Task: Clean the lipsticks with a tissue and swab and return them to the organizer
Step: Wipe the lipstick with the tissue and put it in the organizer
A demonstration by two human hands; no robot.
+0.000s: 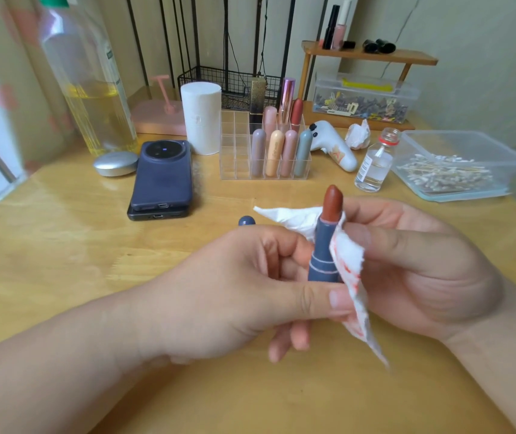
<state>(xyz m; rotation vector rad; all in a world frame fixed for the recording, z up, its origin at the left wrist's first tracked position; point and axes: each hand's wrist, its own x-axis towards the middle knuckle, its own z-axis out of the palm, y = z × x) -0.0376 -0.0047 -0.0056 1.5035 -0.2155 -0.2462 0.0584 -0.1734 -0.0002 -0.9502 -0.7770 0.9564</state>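
I logged left hand (244,286) gripping lipstick (328,245) by its base, axis upright, bullet up. The right hand (422,267) pinched stained tissue (347,267) against the tube's right side. The organizer (234,145) stood straight ahead, well apart; the cap (246,220), I think, lay behind the left knuckles.

Glossy wooden table (62,261), matt blue lipstick tube (324,261), crumpled paper tissue (349,261), clear plastic organizer (234,145)

Left hand (244,286) and right hand (422,270) meet, fingers (313,300) curled, gripping.
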